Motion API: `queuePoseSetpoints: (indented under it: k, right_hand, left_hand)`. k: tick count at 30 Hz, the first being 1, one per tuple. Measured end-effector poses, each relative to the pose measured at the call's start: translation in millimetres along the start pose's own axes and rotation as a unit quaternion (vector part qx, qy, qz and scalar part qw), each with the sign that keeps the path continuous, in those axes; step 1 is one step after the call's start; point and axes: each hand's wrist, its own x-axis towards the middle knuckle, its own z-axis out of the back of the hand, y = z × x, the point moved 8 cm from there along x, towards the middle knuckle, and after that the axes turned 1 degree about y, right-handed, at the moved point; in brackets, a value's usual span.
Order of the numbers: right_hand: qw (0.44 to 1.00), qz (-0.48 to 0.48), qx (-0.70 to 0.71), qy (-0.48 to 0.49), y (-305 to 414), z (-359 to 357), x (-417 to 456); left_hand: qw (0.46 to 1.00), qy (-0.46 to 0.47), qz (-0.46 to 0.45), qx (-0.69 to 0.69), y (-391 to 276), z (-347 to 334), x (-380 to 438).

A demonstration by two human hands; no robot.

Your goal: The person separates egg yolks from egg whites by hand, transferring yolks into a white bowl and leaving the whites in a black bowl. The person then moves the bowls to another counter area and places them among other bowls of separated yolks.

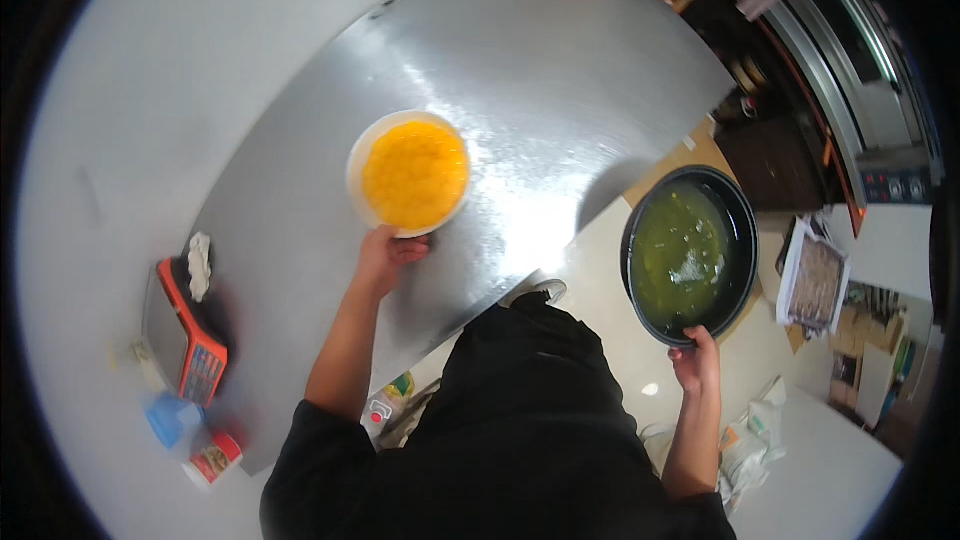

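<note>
My left hand [386,259] grips the near rim of a white round bowl [358,180] filled with orange-yellow egg yolks [415,175], over the stainless steel table [525,52]. With my right hand [697,360] I hold a round black pan [742,240] by its near rim, thumb inside the edge. The pan is off the table's right side, above the floor. In it lies a yellow-green translucent liquid [679,255], probably egg white, with some foam on top. Bowl and pan are well apart.
An orange scale [191,337], a white cloth [199,266], a blue container [171,418] and a red-and-white tub [215,457] are on the left. At right are a lined tray [815,281] and a dark cabinet [772,165]. Plastic bags [752,439] lie lower right.
</note>
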Motion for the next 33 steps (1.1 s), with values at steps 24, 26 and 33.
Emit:
queuePoseSetpoints:
  k: [24,26,33]
  right_hand:
    - [0.983,0.06,0.168,-0.034,65.1,175.8,32.7]
    - [0.976,0.067,0.2,-0.051,70.4,198.2,29.5]
    - [0.934,0.107,0.304,-0.156,82.5,302.7,10.6]
  left_hand:
    - [0.828,0.272,0.172,0.459,106.7,-268.0,-7.5]
    - [0.801,0.285,0.154,0.503,120.3,-306.7,16.1]
    - [0.672,0.376,0.144,0.622,192.0,-471.9,94.4]
